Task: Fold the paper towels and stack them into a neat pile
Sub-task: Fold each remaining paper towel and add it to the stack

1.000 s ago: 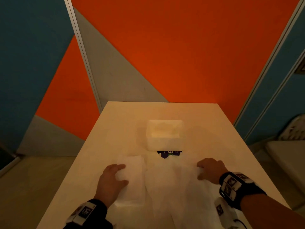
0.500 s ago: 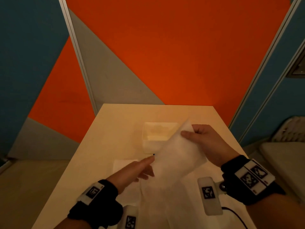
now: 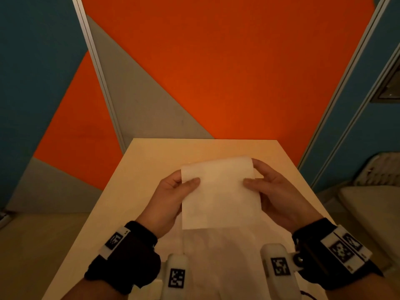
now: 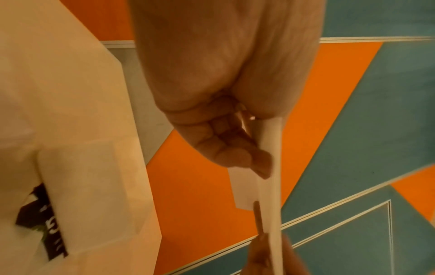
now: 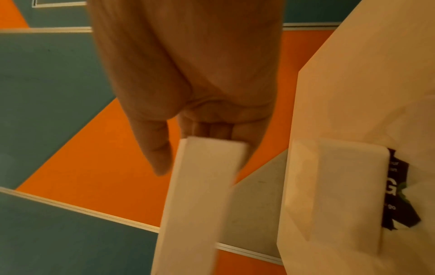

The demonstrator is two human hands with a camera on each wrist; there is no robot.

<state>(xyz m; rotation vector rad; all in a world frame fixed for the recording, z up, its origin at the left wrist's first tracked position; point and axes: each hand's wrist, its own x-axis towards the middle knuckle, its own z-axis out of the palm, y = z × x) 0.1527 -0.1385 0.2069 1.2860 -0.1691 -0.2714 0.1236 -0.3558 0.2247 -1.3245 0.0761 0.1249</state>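
Note:
A white paper towel (image 3: 218,195) is held up above the table, its top edge curled over away from me. My left hand (image 3: 171,191) pinches its left side, thumb in front and fingers behind. On the right side my right hand (image 3: 272,191) pinches it the same way. The left wrist view shows the towel (image 4: 273,167) edge-on against my fingers (image 4: 235,150). The right wrist view shows the towel (image 5: 202,195) doubled over below my right hand's fingers (image 5: 212,130). More white paper towels (image 3: 216,256) lie flat on the table under my wrists.
The pale table (image 3: 151,161) stands against an orange, grey and blue wall. A white box (image 4: 89,195) (image 5: 334,195) sits on it beyond the towels, with a dark printed wrapper (image 5: 397,195) beside it. A pale seat (image 3: 368,213) stands at the right.
Both hands left the towels lying on the table. The right hand lifted one towel, then the left hand took its other side; it is now raised, squared to me, top curled over.

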